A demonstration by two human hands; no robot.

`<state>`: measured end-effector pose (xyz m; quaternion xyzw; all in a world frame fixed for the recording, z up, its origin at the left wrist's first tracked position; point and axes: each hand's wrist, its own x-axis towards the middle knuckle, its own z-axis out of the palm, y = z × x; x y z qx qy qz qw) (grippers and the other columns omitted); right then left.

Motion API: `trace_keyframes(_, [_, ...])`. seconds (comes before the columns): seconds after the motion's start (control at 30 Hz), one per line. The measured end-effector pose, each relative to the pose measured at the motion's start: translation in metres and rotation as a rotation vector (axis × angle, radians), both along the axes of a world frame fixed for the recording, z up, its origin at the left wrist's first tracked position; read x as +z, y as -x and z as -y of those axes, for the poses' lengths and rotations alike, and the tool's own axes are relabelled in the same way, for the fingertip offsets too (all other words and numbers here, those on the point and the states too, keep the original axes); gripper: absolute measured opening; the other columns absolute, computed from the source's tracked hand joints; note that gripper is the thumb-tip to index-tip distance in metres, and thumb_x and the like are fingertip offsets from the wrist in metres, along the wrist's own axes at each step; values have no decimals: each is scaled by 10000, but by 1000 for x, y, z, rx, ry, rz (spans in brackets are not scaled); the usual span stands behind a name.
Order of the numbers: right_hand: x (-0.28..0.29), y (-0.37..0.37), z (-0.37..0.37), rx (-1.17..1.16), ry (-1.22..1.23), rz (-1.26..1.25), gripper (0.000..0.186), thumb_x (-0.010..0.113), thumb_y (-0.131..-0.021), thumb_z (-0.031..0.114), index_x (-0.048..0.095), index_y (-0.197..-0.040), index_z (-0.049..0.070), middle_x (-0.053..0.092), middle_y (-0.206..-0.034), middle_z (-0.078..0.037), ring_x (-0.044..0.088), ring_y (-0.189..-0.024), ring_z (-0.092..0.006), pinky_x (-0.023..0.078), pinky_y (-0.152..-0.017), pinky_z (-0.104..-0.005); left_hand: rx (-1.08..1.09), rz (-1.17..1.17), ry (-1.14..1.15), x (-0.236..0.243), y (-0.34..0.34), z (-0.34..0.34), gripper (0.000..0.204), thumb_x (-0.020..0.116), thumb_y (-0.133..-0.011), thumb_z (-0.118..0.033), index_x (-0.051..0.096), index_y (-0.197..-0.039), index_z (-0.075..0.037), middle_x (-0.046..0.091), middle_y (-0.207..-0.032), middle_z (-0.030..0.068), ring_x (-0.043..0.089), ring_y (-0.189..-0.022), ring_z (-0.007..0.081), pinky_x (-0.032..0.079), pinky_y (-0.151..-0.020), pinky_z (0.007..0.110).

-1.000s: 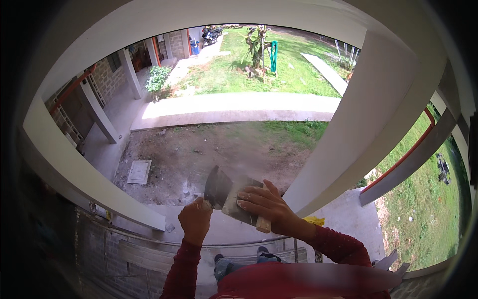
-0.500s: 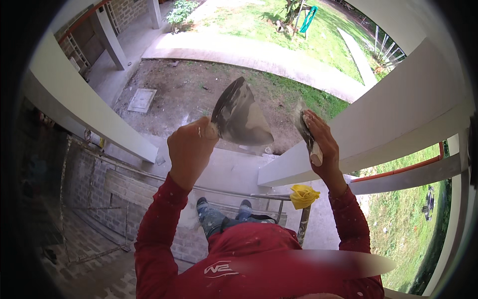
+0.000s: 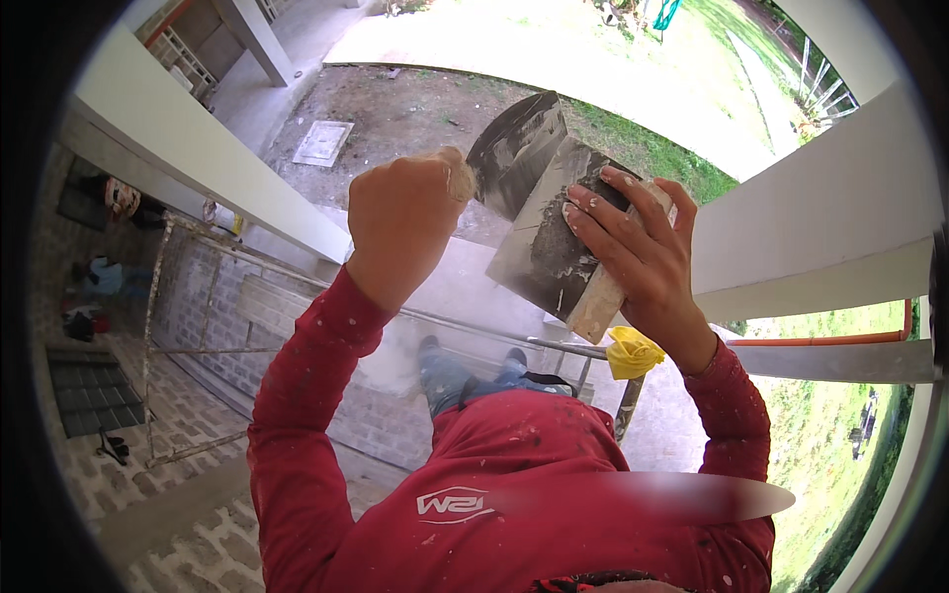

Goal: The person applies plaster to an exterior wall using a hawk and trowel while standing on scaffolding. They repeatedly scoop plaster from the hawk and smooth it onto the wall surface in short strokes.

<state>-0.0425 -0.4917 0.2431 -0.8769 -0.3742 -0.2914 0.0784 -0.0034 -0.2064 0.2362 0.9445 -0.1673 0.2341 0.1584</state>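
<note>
My left hand [image 3: 405, 227] is closed in a fist round a wide putty knife [image 3: 509, 148], its flared dark blade smeared with pale paste. Its handle is hidden inside the fist. My right hand [image 3: 638, 242] grips a broad rectangular spreading blade [image 3: 539, 237] with a pale wooden grip [image 3: 596, 304] along one edge. The fingers lie spread over the blade's grey, paste-streaked face. Both tools are raised in front of my chest. The spreading blade overlaps the putty knife in view; whether they touch I cannot tell. Pale specks mark both hands and my red sleeves.
I am up on a raised platform, with a metal rail [image 3: 465, 328] below my hands. A yellow cloth [image 3: 633, 353] caps a post at right. A white beam [image 3: 213, 163] slopes at left, a pale beam [image 3: 791, 208] at right. Scaffold frame [image 3: 150, 336] stands lower left.
Both hands have risen in the picture and the two tools have come together. The spreading blade has turned from edge-on to face-up and moved left, across the putty knife. The view has shifted.
</note>
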Motion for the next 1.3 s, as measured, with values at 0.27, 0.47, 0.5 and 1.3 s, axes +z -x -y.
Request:
trace_keyframes(0.27, [-9, -34, 36, 30, -596, -396, 446, 774, -887, 16, 677, -1318, 76, 724, -1350, -111, 652, -1299, -326, 455, -1100, -522, 342, -138, 83, -20, -4, -43, 177, 729, -910, -268, 731, -932, -92, 724, -777, 174, 726, -745, 416, 565, -638, 503])
trace_keyframes(0.47, [80, -145, 73, 549, -1860, -623, 429, 614, -1040, 49, 453, -1434, -2, 583, -1376, -145, 613, -1286, -326, 497, -1116, -623, 296, -384, 179, -88, 25, -24, 206, 786, -829, -270, 774, -1005, -163, 763, -860, 162, 739, -846, 428, 584, -740, 520])
trace_keyframes(0.5, [98, -162, 76, 725, -1851, -626, 458, 596, -1051, 64, 416, -1469, 14, 536, -1450, -162, 579, -1331, -341, 486, -1126, -648, 256, -425, 232, -99, 32, -21, 221, 792, -824, -274, 778, -1016, -165, 768, -871, 157, 740, -852, 427, 587, -748, 520])
trace_keyframes(1.3, [244, -269, 75, 970, -1766, -554, 390, 339, -1188, 248, 434, -1525, 78, 460, -1597, -163, 425, -1517, -327, 360, -1236, -695, 431, -677, 271, -232, 186, -45, 353, 851, -797, -392, 785, -990, -105, 766, -921, 183, 740, -928, 422, 579, -800, 546])
